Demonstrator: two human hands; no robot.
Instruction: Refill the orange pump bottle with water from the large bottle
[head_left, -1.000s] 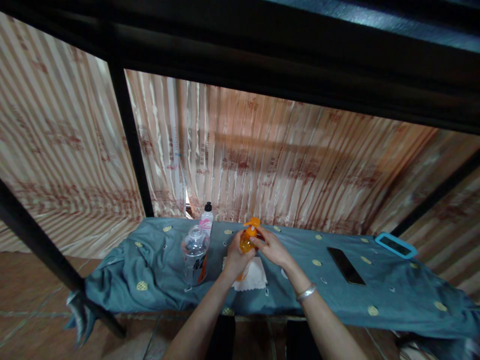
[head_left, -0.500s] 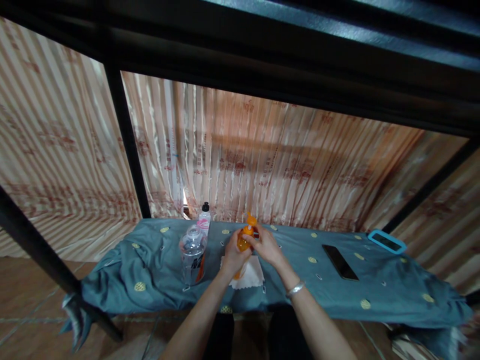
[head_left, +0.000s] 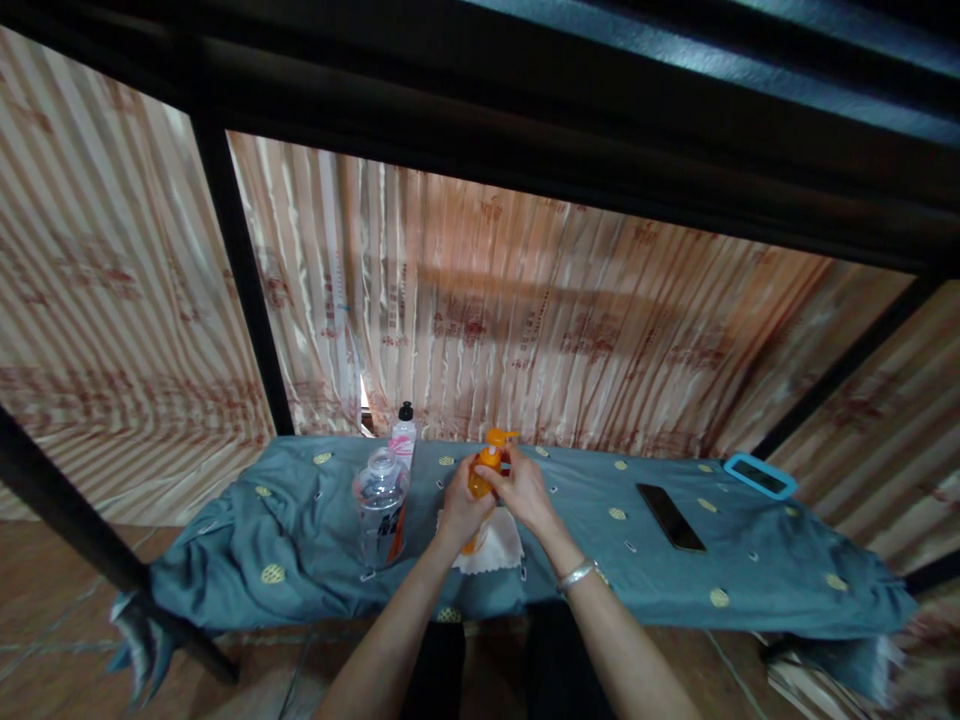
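Both hands grip upright orange plastic pump bottle [head_left: 486, 482]: left hand [head_left: 459, 508] wraps body, right hand [head_left: 523, 492] pinches pump neck.

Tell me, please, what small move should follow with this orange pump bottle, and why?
Probably keep twisting the pump head: the left hand grips the orange plastic pump bottle above the white cloth, while the right hand pinches its collar.
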